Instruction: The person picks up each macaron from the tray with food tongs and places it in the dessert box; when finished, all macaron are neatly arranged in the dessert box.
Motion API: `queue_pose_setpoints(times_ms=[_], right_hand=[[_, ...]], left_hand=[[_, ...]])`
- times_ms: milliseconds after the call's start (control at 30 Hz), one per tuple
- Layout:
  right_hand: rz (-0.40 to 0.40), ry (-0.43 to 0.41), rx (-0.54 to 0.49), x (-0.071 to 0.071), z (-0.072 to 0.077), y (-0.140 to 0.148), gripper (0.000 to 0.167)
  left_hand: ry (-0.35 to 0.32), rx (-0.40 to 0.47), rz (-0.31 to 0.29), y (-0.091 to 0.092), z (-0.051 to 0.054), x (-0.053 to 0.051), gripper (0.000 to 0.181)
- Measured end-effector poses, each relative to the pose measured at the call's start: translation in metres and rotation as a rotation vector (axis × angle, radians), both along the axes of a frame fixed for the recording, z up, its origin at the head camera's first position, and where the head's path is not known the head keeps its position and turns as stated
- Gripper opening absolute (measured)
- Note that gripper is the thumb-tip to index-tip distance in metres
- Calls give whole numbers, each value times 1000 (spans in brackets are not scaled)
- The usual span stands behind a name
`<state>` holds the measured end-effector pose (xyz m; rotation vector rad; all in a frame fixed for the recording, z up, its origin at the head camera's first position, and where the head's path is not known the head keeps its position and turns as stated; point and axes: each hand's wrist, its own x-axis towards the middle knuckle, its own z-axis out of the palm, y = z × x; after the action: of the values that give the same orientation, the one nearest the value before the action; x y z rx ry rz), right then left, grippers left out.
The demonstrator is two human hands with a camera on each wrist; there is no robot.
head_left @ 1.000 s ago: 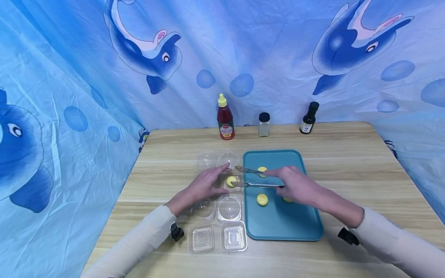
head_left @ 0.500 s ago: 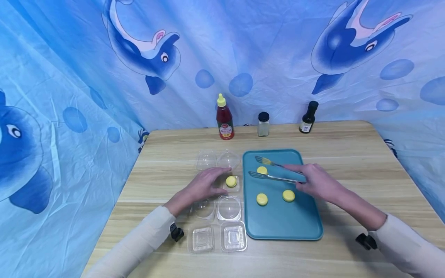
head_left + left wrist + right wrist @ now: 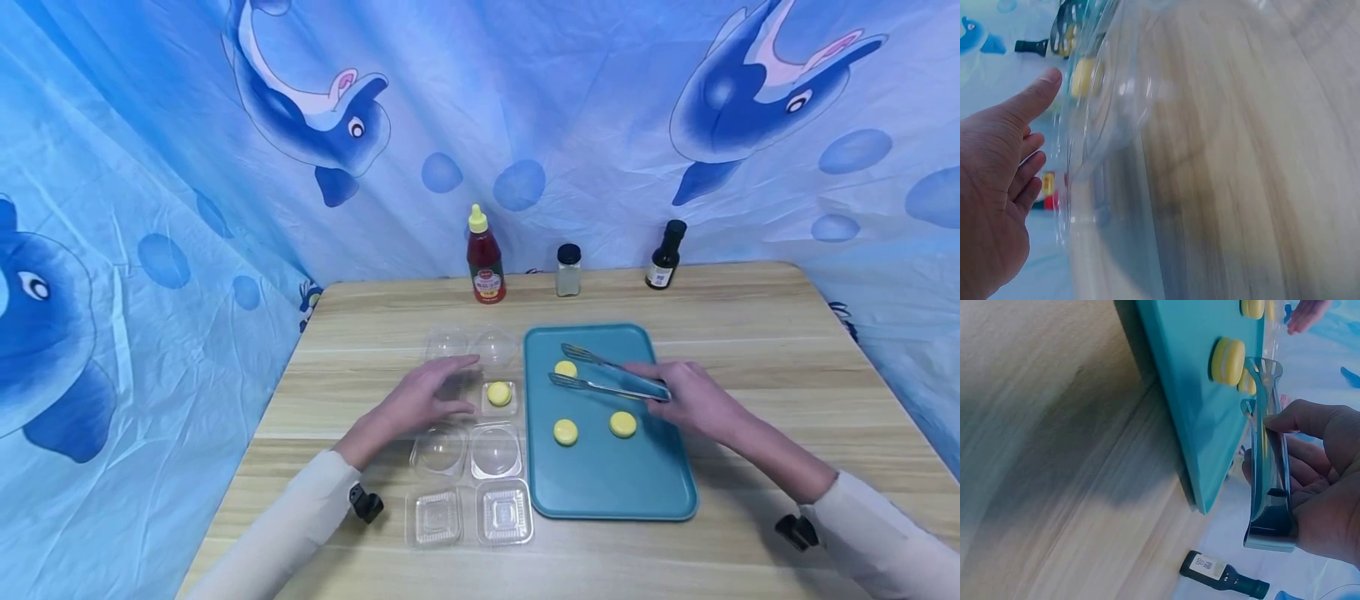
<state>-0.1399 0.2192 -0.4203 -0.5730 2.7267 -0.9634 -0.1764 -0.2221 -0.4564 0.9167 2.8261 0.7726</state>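
I see R grip (image 3: 686,396) pinching tongs (image 3: 1272,512), L grip (image 3: 420,400) spread; macaron (image 3: 566,368) betw. tong arms, nr far-left corner of tray (image 3: 600,492), might crack or skid over left edge if squeezed hard/off-ctr.

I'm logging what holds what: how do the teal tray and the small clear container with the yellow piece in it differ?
The tray is solid teal; the container is see-through.
The tray is far larger than the container.
Three yellow pieces lie on the tray, but only one in the container.
The tongs hang over the tray, not over the container.
Both rest on the wooden table.
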Motion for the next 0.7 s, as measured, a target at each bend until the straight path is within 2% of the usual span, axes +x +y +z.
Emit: queue_pose_setpoints(times_ms=[400, 700], right_hand=[[-13, 18, -10, 1, -7, 7, 57], [-28, -3, -7, 1, -14, 11, 57]], left_hand=[[31, 37, 10, -37, -1, -1, 91], [6, 31, 46, -53, -6, 1, 92]])
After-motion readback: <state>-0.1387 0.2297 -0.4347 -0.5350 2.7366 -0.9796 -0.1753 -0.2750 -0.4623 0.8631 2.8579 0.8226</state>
